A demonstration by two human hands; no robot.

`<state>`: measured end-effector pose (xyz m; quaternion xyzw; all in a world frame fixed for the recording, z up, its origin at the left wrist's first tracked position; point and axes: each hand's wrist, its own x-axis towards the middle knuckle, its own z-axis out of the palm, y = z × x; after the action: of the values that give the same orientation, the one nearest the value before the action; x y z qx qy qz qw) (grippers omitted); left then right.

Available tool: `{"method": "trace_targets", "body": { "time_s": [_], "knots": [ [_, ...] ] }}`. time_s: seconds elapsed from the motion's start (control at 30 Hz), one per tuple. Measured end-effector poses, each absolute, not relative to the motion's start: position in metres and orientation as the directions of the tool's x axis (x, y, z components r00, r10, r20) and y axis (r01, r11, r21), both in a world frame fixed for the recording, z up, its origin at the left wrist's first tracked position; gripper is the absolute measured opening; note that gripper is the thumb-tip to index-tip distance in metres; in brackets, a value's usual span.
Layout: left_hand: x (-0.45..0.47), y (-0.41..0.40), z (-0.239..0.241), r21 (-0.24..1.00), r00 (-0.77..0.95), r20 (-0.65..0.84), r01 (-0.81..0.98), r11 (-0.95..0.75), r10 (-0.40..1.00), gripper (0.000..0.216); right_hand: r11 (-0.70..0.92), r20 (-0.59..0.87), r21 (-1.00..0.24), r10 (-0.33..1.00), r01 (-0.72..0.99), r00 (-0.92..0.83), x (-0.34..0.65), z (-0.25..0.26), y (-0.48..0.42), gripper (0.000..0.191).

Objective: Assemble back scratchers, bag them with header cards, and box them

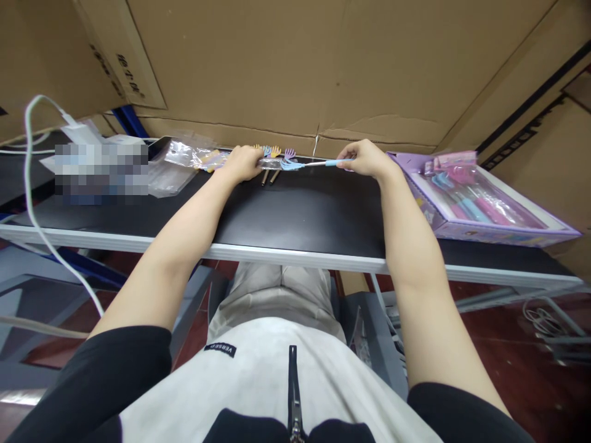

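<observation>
Over the back of the black table, my right hand (364, 159) pinches the blue handle of a back scratcher (318, 163) held level, its claw head pointing left. The claw end sits at the edge of a clear plastic sleeve (270, 162). My left hand (242, 163) is closed on that sleeve, with its fingers partly hidden. Just behind it lie several more back scratchers, with a purple claw (289, 153) and a yellow claw (276, 151) showing. Two thin metal rod ends (275, 176) stick out toward me below the sleeve.
At the right stands an open purple box (503, 232) with several bagged pink and blue back scratchers (475, 200). Left of my left hand lie clear plastic bags (173, 175). A white cable (30, 172) loops over the table's left side. Cardboard (258, 67) walls the back.
</observation>
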<state>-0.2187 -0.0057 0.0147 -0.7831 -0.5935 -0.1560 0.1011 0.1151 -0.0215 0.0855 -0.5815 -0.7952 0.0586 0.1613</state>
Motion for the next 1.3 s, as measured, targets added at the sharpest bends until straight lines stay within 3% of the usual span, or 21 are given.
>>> {"method": "trace_targets", "body": {
  "time_s": [0.33, 0.57, 1.3],
  "knots": [
    [-0.217, -0.010, 0.017, 0.069, 0.258, 0.338, 0.953, -0.297, 0.905, 0.016, 0.332, 0.163, -0.291, 0.941, 0.897, -0.295, 0.107, 0.089, -0.030, 0.046],
    [-0.208, -0.012, 0.017, -0.023, 0.268, 0.315, 0.961, -0.275, 0.910, 0.029, 0.333, 0.158, -0.258, 0.941, 0.907, -0.300, 0.093, 0.088, -0.038, 0.043],
    [-0.193, -0.027, 0.023, -0.001, 0.336, 0.364, 0.933, -0.360, 0.869, 0.028, 0.457, 0.229, -0.264, 0.885, 0.850, -0.405, 0.058, 0.066, -0.042, 0.037]
  ]
}}
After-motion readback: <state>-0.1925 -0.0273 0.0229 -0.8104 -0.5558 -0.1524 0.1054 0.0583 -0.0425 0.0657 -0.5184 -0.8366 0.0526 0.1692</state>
